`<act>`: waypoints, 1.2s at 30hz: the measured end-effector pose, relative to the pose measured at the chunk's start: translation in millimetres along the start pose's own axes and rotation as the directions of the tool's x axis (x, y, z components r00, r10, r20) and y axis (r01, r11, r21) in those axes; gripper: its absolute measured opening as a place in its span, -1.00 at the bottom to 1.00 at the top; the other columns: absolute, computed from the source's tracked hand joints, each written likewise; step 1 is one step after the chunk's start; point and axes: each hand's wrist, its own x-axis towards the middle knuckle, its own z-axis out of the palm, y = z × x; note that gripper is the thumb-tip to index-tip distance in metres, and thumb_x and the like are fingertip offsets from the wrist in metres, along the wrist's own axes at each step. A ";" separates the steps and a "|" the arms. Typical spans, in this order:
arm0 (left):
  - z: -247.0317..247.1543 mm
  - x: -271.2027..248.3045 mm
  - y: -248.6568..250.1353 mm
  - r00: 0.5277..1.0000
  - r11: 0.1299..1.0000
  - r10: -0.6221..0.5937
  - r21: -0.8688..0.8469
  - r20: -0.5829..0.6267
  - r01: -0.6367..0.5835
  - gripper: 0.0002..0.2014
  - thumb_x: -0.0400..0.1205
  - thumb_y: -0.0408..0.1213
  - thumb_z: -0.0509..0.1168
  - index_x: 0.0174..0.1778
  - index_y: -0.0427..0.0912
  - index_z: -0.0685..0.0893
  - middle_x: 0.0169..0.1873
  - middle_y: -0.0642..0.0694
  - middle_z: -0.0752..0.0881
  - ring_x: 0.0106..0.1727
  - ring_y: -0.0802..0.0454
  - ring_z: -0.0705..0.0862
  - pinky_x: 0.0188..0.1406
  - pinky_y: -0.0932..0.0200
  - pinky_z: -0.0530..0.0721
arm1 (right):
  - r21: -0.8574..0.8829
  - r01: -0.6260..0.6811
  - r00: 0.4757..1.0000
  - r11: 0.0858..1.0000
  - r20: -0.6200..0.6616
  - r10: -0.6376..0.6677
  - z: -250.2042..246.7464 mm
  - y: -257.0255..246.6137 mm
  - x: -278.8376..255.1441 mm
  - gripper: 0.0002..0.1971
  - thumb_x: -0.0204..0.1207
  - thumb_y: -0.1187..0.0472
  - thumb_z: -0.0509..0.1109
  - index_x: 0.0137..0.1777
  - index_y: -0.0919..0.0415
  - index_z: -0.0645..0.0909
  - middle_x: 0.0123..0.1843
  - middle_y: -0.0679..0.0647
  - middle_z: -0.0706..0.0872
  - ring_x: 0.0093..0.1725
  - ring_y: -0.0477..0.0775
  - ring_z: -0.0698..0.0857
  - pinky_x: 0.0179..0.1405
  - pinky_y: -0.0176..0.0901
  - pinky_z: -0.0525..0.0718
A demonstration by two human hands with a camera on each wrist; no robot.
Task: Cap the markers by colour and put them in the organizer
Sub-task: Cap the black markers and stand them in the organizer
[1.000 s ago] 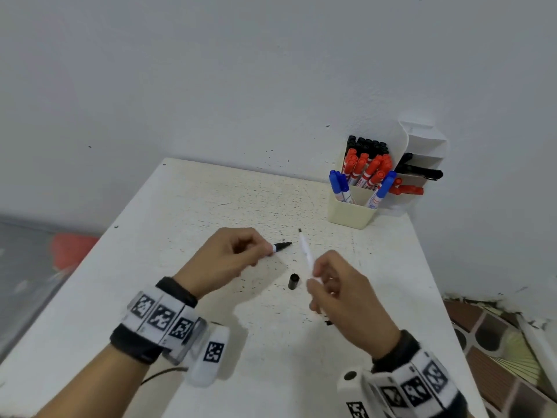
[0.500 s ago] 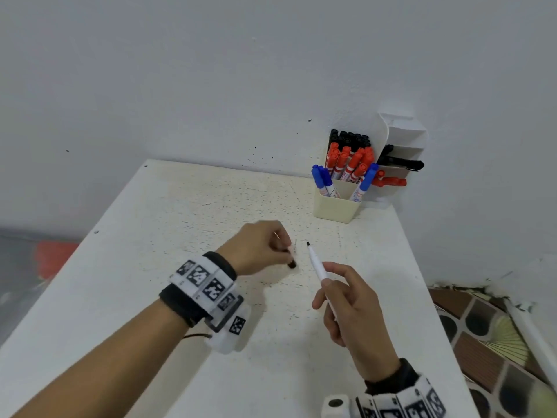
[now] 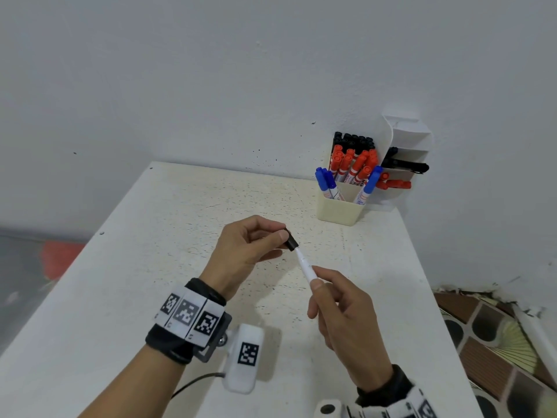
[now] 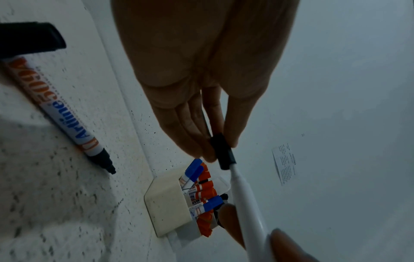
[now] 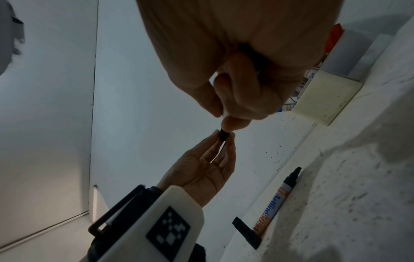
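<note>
Two hands meet above the speckled white tabletop (image 3: 168,224). Left hand (image 3: 244,248) pinches a small black cylindrical cap (image 3: 291,243) between thumb and fingertips; in the left wrist view the cap (image 4: 222,152) sits at the tip of a slim white marker barrel (image 4: 246,205), touching it. How far the cap is seated cannot be told. Right hand (image 3: 340,312) grips the white marker barrel (image 3: 306,267) lower down, fingers curled round it, barrel tilted up and left toward the cap.

A second marker, white body with orange and blue print, black chisel tip uncovered (image 4: 60,113), lies flat on the table under the left wrist; it also shows in the right wrist view (image 5: 277,202). A black piece (image 5: 246,232) lies at its rear end; whether attached, unclear.

Cream plastic organizer (image 3: 339,211) stands at the far right corner against the grey wall (image 3: 211,86). Upright inside: blue-capped markers (image 3: 325,182) in the front compartment, orange-red-capped ones (image 3: 352,161) behind, black-capped ones (image 3: 354,140) at the rear. A white tiered shelf unit (image 3: 410,140) just right of it holds one black (image 3: 407,165) and one red marker (image 3: 396,184) lying sideways.
</note>
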 end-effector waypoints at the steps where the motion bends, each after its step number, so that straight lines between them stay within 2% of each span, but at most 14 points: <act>1: 0.1 -0.6 0.0 1.000 1.000 0.005 0.007 0.004 -0.005 -0.84 0.58 -0.43 0.42 0.03 -0.42 0.73 -0.07 -0.30 0.83 0.00 -0.19 0.81 0.13 -0.06 0.78 | -0.006 0.007 1.000 1.000 0.003 -0.007 1.4 -0.4 -0.2 -0.82 0.67 0.17 0.29 0.16 -0.03 0.69 -0.44 0.09 0.63 -0.60 -0.09 0.34 -0.63 -0.27 0.34; 5: 7.8 -6.1 -2.1 1.000 0.999 0.031 0.015 0.003 -0.031 -0.89 0.58 -0.42 0.43 -0.07 -0.41 0.75 -0.07 -0.29 0.83 0.04 -0.29 0.79 0.11 -0.07 0.78 | -0.009 0.045 0.999 0.999 -0.022 -0.045 8.0 -0.3 1.0 -0.82 0.67 0.16 0.30 0.13 -0.08 0.70 -0.44 0.12 0.63 -0.61 -0.09 0.36 -0.63 -0.28 0.34; 8: 9.9 -8.5 -4.7 0.999 0.999 0.049 -0.010 -0.023 -0.049 -0.92 0.57 -0.43 0.42 -0.12 -0.40 0.72 -0.10 -0.32 0.83 0.04 -0.29 0.80 0.12 -0.08 0.78 | -0.006 0.058 0.998 0.998 -0.031 -0.058 11.1 -0.3 1.7 -0.82 0.66 0.17 0.31 0.11 -0.09 0.70 -0.45 0.12 0.63 -0.62 -0.08 0.35 -0.63 -0.27 0.34; 13: 5.8 -9.4 -8.3 0.999 0.999 0.032 -0.028 0.014 -0.032 -0.96 0.60 -0.44 0.39 -0.16 -0.31 0.68 -0.10 -0.35 0.82 0.05 -0.29 0.80 0.13 -0.09 0.77 | -0.023 0.058 0.998 0.998 -0.020 -0.058 17.1 -1.0 4.5 -0.83 0.66 0.18 0.31 0.06 -0.10 0.69 -0.47 0.09 0.62 -0.62 -0.13 0.35 -0.61 -0.28 0.34; 15: 4.4 -10.4 -9.3 0.999 0.997 0.037 -0.063 -0.004 -0.037 -0.97 0.62 -0.42 0.37 -0.11 -0.31 0.68 -0.07 -0.35 0.82 0.08 -0.29 0.79 0.16 -0.07 0.76 | -0.047 0.044 0.999 0.998 -0.006 -0.044 20.1 -2.1 8.9 -0.84 0.67 0.16 0.30 0.05 -0.11 0.67 -0.45 0.08 0.65 -0.61 -0.12 0.37 -0.61 -0.27 0.36; 18: 0.6 -11.9 -11.3 0.999 0.996 0.030 -0.083 0.013 -0.029 -0.76 0.61 -0.28 0.34 0.14 -0.30 0.68 0.03 -0.29 0.82 0.09 -0.24 0.78 0.15 0.02 0.75 | -0.105 0.064 0.997 0.992 0.053 -0.059 19.0 -6.0 18.6 -0.87 0.70 0.15 0.26 0.08 -0.08 0.62 -0.41 0.07 0.72 -0.55 -0.01 0.47 -0.53 -0.11 0.46; 20: -6.0 -13.7 -14.7 0.999 0.993 -0.028 -0.116 0.041 0.032 -0.66 0.61 -0.21 0.32 0.29 -0.20 0.66 0.09 -0.24 0.81 0.04 -0.16 0.79 0.11 0.06 0.76 | -0.145 0.079 0.996 0.986 0.055 -0.071 11.4 -10.6 27.5 -0.91 0.70 0.17 0.25 0.08 -0.02 0.56 -0.33 0.00 0.79 -0.48 0.19 0.54 -0.43 0.00 0.55; 23: -21.9 -20.1 -26.8 0.984 0.950 -0.153 -0.262 0.091 0.172 -0.67 0.61 -0.25 0.30 0.27 -0.27 0.66 0.07 -0.28 0.79 -0.09 -0.07 0.76 -0.07 0.16 0.77 | -0.137 0.083 0.995 0.987 -0.049 -0.091 -14.3 -17.2 48.4 -0.87 0.68 0.25 0.27 0.13 0.01 0.47 -0.11 -0.03 0.84 -0.48 -0.04 0.59 -0.43 -0.30 0.59; 25: -30.9 -26.7 -38.6 0.967 0.896 -0.234 -0.363 0.101 0.255 -0.70 0.59 -0.30 0.30 0.18 -0.36 0.68 -0.05 -0.31 0.75 -0.21 -0.03 0.73 -0.23 0.20 0.76 | -0.124 0.106 0.978 0.987 -0.165 -0.126 -38.1 -24.6 65.4 -0.61 0.66 0.33 0.28 0.40 -0.04 0.36 -0.04 0.04 0.81 -0.25 -0.06 0.76 -0.29 -0.27 0.71; 27: -36.8 -33.8 -50.6 0.944 0.834 -0.318 -0.447 0.092 0.324 -0.74 0.56 -0.32 0.30 0.09 -0.40 0.69 -0.18 -0.30 0.72 -0.35 0.00 0.69 -0.37 0.22 0.74 | -0.187 0.180 0.933 0.966 -0.279 -0.228 -64.7 -33.4 84.4 -0.37 0.63 0.39 0.31 0.58 -0.09 0.18 -0.04 0.09 0.79 -0.16 -0.05 0.79 -0.26 -0.28 0.74; 28: -39.0 -37.3 -55.5 0.931 0.806 -0.352 -0.476 0.093 0.352 -0.76 0.55 -0.33 0.30 0.05 -0.41 0.70 -0.23 -0.29 0.71 -0.40 0.01 0.67 -0.40 0.23 0.73 | -0.253 0.207 0.901 0.945 -0.328 -0.285 -77.7 -38.3 94.1 -0.34 0.62 0.38 0.33 0.58 -0.12 0.16 -0.04 0.11 0.78 -0.16 -0.04 0.79 -0.23 -0.26 0.76; 31: -44.2 -41.8 -63.5 0.902 0.744 -0.420 -0.530 0.102 0.407 -0.81 0.55 -0.32 0.29 -0.07 -0.36 0.73 -0.29 -0.25 0.68 -0.46 0.03 0.65 -0.44 0.21 0.72 | -0.435 0.240 0.766 0.868 -0.464 -0.445 -110.9 -52.7 125.2 -0.48 0.62 0.31 0.36 0.45 -0.12 0.27 0.02 0.11 0.73 -0.13 0.10 0.80 -0.08 0.08 0.82; 34: -47.2 -38.1 -64.4 0.892 0.710 -0.443 -0.572 0.093 0.411 -0.81 0.56 -0.31 0.27 -0.15 -0.33 0.75 -0.32 -0.23 0.67 -0.49 0.03 0.65 -0.47 0.21 0.72 | -0.540 0.298 0.623 0.787 -0.514 -0.589 -130.0 -60.1 150.0 -0.65 0.62 0.29 0.32 0.31 0.01 0.34 0.05 0.16 0.70 -0.07 0.14 0.79 0.00 -0.02 0.80; 36: -47.0 -35.8 -64.4 0.889 0.698 -0.448 -0.582 0.097 0.416 -0.82 0.57 -0.31 0.26 -0.13 -0.33 0.73 -0.33 -0.23 0.67 -0.48 0.03 0.65 -0.46 0.20 0.72 | -0.605 0.298 0.590 0.739 -0.491 -0.640 -136.8 -57.9 163.4 -0.71 0.62 0.28 0.32 0.29 0.17 0.36 0.04 0.18 0.74 -0.02 0.12 0.78 0.02 -0.07 0.77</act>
